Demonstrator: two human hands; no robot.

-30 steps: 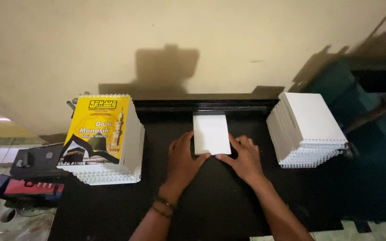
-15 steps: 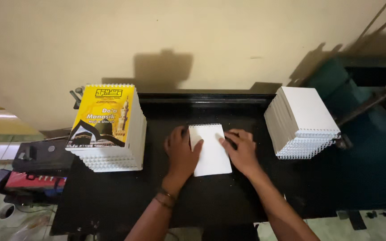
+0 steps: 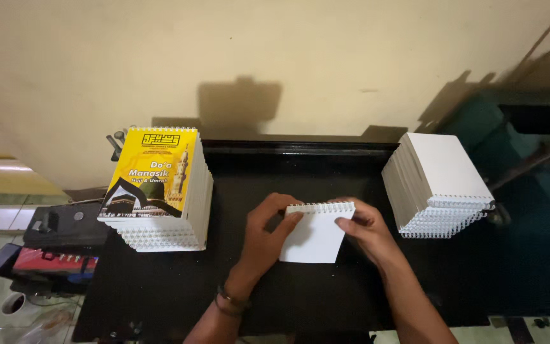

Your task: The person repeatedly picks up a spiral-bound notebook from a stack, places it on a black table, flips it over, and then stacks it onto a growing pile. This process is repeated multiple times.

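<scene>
A small white spiral-bound notepad is held between both hands over the middle of the black surface, its wire binding turned away from the person and its lower edge near or on the surface. The left hand is placed at the notepad's left edge, its fingers clamped on the corner just under the binding. The right hand is set against the right edge, its fingers closed on the pad from that side. A bracelet is worn on the left wrist.

To the left, a stack of spiral-bound booklets with a yellow and black cover is seen, well apart from the hands. To the right, a stack of white spiral-bound notepads is seen, fanned slightly. No container is visible on the surface. A dark device lies beyond the left edge.
</scene>
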